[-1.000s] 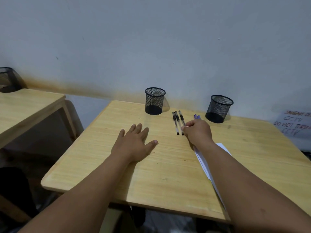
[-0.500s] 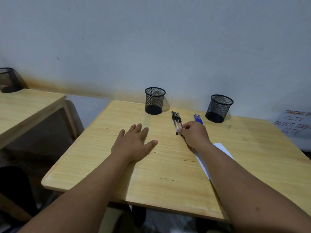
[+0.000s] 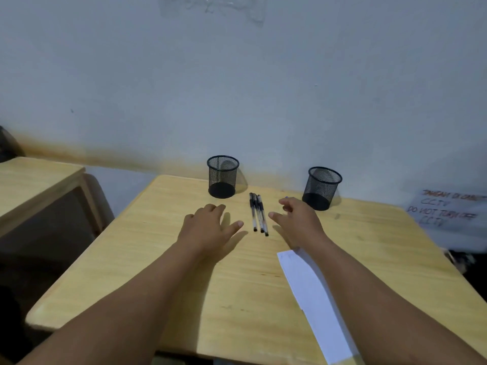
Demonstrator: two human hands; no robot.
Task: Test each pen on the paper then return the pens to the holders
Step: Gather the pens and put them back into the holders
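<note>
Three black pens (image 3: 258, 213) lie side by side on the wooden table (image 3: 237, 285), between my two hands. My left hand (image 3: 208, 227) rests flat and open just left of them. My right hand (image 3: 297, 222) hovers open just right of them, fingers spread, holding nothing. A tip of a blue pen (image 3: 286, 198) shows behind my right fingers. Two empty black mesh holders stand at the back: the left holder (image 3: 223, 176) and the right holder (image 3: 322, 188). A white sheet of paper (image 3: 313, 299) lies under my right forearm.
A second wooden table (image 3: 34, 185) stands to the left, with a gap between. A handwritten paper sign (image 3: 448, 212) leans on the wall at the right. The wall runs right behind the holders.
My right hand has let go of the black pens and opened, drawing back to their right. The pens now lie bunched together. My left hand has stayed flat.
</note>
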